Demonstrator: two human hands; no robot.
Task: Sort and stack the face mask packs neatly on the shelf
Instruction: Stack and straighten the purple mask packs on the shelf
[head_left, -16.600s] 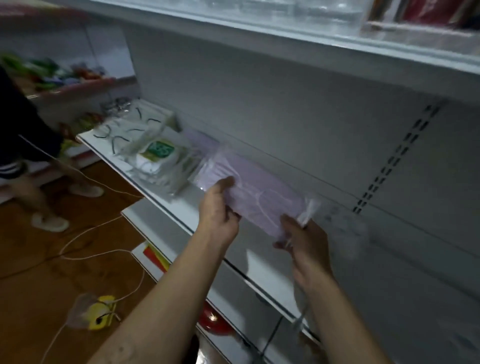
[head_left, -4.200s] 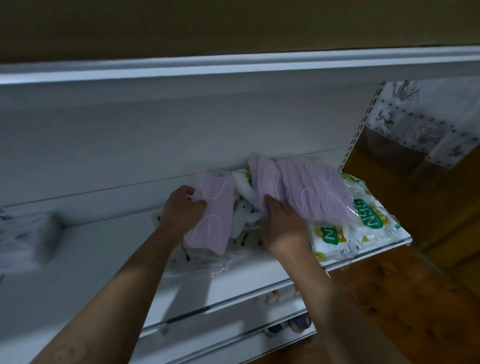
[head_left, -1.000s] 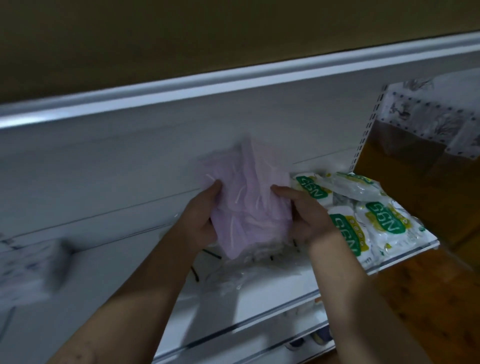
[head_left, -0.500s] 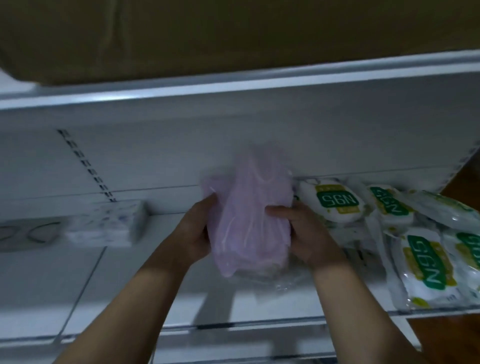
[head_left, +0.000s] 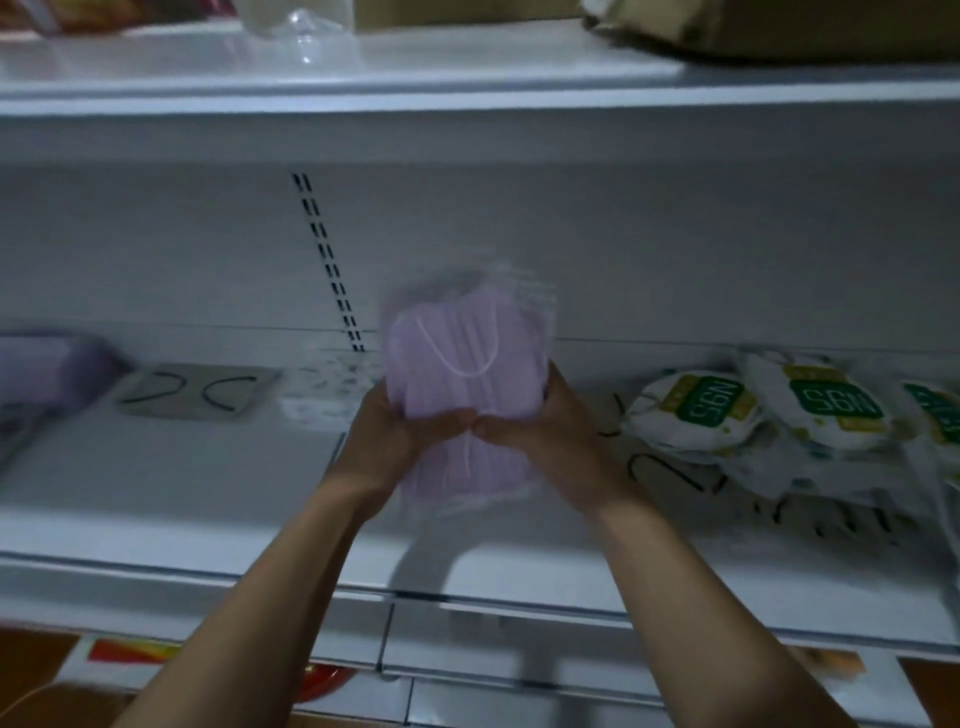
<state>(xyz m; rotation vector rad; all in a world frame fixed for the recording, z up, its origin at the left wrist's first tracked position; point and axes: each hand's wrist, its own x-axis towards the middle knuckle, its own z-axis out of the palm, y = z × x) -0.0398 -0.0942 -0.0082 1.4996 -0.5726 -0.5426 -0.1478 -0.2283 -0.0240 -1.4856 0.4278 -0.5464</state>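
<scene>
Here, at the left end of the white shelf (head_left: 156, 499), a blurred lilac mask pack (head_left: 49, 371) lies near the back edge. Just right of it, a clear pack with black ear loops (head_left: 200, 392) lies flat, and beside that sits a pale patterned pack (head_left: 324, 387), also along the back. Near the middle, both hands hold a bundle of lilac face mask packs (head_left: 467, 364) upright above the shelf surface. The left hand (head_left: 387, 441) wraps the bundle's left side and the right hand (head_left: 550, 436) its right side; the fingers of both are closed around the lower half, thumbs meeting in front. A white ear loop shows through the clear wrapping near the top. Right of the hands, loose clear packs with black loops (head_left: 675, 483) lie toward the front edge. Behind them, toward the right end, white packs with green N95 labels (head_left: 753, 410) overlap each other.
</scene>
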